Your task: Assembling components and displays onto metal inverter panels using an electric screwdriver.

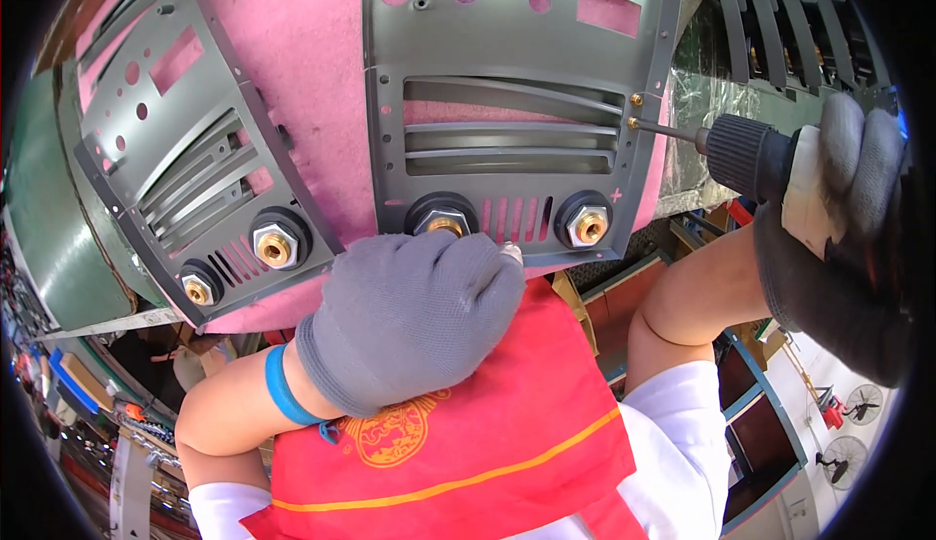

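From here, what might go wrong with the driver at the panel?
The slim metal bit of the black power driver, at a small brass screw, might slip and scratch the grey metal panel. The panel lies on pink cloth, so it might shift if the grey-gloved left hand at its lower edge lifts.

"What colour is the panel (507, 48) at twelve o'clock?"
"Plain grey, against pink cloth (292, 33). Towards two o'clock, the screws (637, 100) are gold and the driver (746, 157) is black."
"And six?"
"A bright red apron (517, 413) with an orange-yellow stripe (517, 462) and crest (395, 433)."
"Any blue?"
"The wristband (284, 384) at eight. The glove (409, 316) beside it is grey, the sleeve (681, 433) at four white."
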Motion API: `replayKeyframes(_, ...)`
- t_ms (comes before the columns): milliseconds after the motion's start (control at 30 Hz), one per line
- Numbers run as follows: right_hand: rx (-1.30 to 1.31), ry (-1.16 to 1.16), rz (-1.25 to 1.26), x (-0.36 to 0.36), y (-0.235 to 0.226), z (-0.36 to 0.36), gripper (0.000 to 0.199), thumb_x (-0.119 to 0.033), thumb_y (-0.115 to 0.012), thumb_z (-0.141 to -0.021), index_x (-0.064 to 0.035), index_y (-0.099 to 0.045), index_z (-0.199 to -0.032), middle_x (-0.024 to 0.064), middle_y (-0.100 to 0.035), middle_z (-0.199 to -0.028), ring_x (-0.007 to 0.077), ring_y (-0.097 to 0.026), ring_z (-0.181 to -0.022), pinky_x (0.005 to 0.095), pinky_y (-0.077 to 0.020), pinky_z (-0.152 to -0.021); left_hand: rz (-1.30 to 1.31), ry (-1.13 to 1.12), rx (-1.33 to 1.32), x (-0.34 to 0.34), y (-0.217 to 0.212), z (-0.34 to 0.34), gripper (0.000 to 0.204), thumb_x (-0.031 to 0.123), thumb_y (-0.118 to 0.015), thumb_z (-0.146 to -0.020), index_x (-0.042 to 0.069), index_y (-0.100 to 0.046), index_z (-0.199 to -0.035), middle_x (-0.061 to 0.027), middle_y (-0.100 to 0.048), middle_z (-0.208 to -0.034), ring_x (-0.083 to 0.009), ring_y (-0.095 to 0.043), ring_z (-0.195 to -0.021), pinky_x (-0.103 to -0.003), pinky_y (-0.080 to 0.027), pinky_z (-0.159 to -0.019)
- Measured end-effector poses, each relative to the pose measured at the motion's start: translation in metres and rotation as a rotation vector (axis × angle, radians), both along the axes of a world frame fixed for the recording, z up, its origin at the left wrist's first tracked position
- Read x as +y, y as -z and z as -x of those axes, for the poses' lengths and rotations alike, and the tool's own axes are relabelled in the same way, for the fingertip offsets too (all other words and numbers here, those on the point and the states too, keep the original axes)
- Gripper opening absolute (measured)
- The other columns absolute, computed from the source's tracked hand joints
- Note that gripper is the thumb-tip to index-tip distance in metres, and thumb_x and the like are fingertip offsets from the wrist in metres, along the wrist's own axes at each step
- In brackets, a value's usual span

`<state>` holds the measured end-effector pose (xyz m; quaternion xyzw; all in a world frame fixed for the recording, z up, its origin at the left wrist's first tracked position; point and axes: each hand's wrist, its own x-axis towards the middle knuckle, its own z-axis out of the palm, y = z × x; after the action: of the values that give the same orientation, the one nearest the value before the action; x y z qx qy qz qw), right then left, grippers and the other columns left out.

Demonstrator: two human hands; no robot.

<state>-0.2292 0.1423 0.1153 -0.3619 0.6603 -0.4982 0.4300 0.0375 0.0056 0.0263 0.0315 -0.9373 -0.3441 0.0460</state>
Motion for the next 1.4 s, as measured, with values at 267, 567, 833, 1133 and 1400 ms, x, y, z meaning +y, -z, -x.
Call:
replayKeyframes(267,-0.005,-0.041,0.131,0.020,-0.018,-0.003,0.035,-0.028,-0.076,-0.080,-0.0110,-0.048,-0.091,0.0003,-0.056,-0.087,0.0118,-0.058,-0.080,0.0248,-0.0502,-0.071,-1.446,-0.633,-0.504,-0.027,-0.042,0.043,0.036,0.023,-0.043,-0.098,0.000,-0.058,-0.122,-0.0004,-0.057,-0.093,-0.0078,-0.049,-0.073,-0.023,-0.045,-0.067)
replayKeyframes(567,0.015,-0.104,0.287,-0.054,-0.011,-0.062,0.034,-0.028,-0.077,-0.079,-0.0121,-0.048,-0.087,-0.0007,-0.056,-0.084,0.0109,-0.057,-0.077,0.0243,-0.0501,-0.069,-1.734,-0.465,-0.282,-0.024,-0.011,0.051,0.036,0.023,-0.042,-0.102,-0.003,-0.055,-0.124,-0.0054,-0.064,-0.095,-0.0063,-0.057,-0.070,-0.021,-0.048,-0.062)
replayKeyframes(833,0.011,-0.142,0.388,-0.073,-0.012,-0.071,0.033,-0.029,-0.077,-0.079,-0.0131,-0.048,-0.084,-0.0017,-0.056,-0.081,0.0102,-0.057,-0.074,0.0238,-0.0500,-0.067,-1.705,-0.548,-0.318,-0.033,-0.016,0.052,0.052,0.044,-0.045,-0.101,-0.002,-0.060,-0.121,-0.0002,-0.055,-0.083,-0.0069,-0.045,-0.067,-0.021,-0.037,-0.056)
replayKeyframes(1133,-0.008,-0.185,0.497,-0.067,-0.015,-0.064,0.033,-0.029,-0.078,-0.078,-0.0142,-0.048,-0.081,-0.0027,-0.055,-0.078,0.0094,-0.057,-0.071,0.0233,-0.0498,-0.066,-1.766,-0.514,-0.285,-0.036,-0.017,0.049,0.055,0.052,-0.046,-0.099,0.001,-0.063,-0.112,0.0015,-0.050,-0.071,-0.0065,-0.037,-0.058,-0.021,-0.031,-0.053)
replayKeyframes(1400,-0.032,-0.211,0.574,-0.076,-0.008,-0.070,0.033,-0.029,-0.079,-0.077,-0.0152,-0.049,-0.077,-0.0036,-0.055,-0.076,0.0087,-0.057,-0.069,0.0228,-0.0497,-0.064,-1.813,-0.469,-0.351,-0.032,-0.010,0.045,0.058,0.056,-0.045,-0.098,0.002,-0.063,-0.110,0.0012,-0.050,-0.070,-0.0066,-0.035,-0.054,-0.022,-0.030,-0.050)
